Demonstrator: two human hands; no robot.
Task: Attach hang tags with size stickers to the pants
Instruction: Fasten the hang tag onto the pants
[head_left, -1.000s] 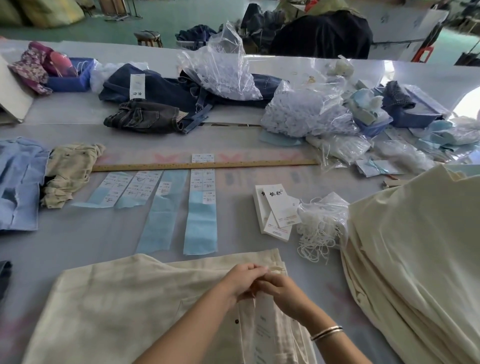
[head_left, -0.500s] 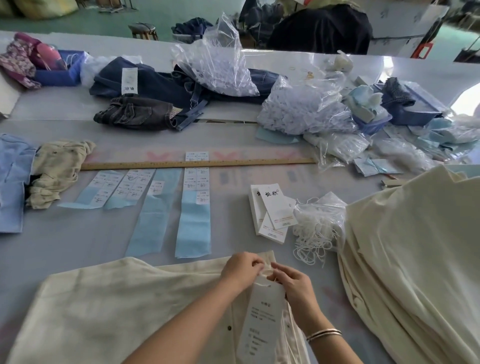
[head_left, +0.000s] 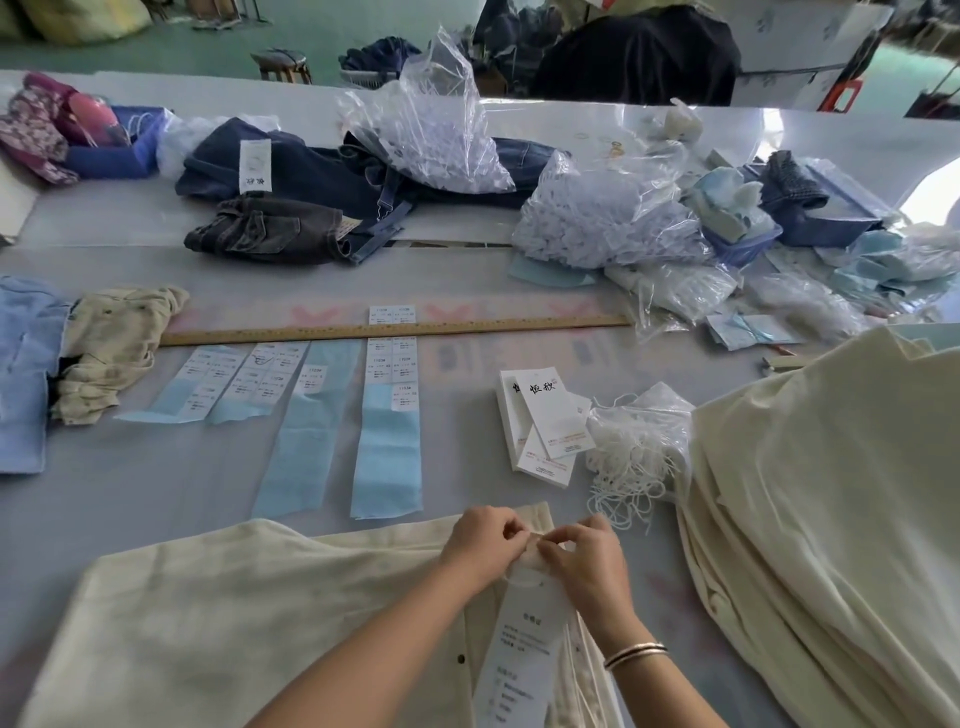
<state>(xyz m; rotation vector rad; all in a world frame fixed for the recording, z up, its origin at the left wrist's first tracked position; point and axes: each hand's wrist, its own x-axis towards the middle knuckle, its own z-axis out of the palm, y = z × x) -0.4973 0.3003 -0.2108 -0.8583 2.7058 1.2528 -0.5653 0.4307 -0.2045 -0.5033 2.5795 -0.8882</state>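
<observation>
Head view: the step in hand looks like fastening a hang tag (head_left: 524, 649) to the waistband of the cream pants (head_left: 249, 623) spread on the tabletop (head_left: 130, 493). The left hand (head_left: 485, 545) and right hand (head_left: 584, 564) meet just above the tag's top edge, fingers curled, pinching what is probably its white string; the string itself is too small to make out. The tag lies on the pants, trailing back between the forearms. Next, I judge, the loop needs drawing snug. Spare hang tags (head_left: 545, 421) and a bag of strings (head_left: 641, 441) sit near, further back and to the right.
</observation>
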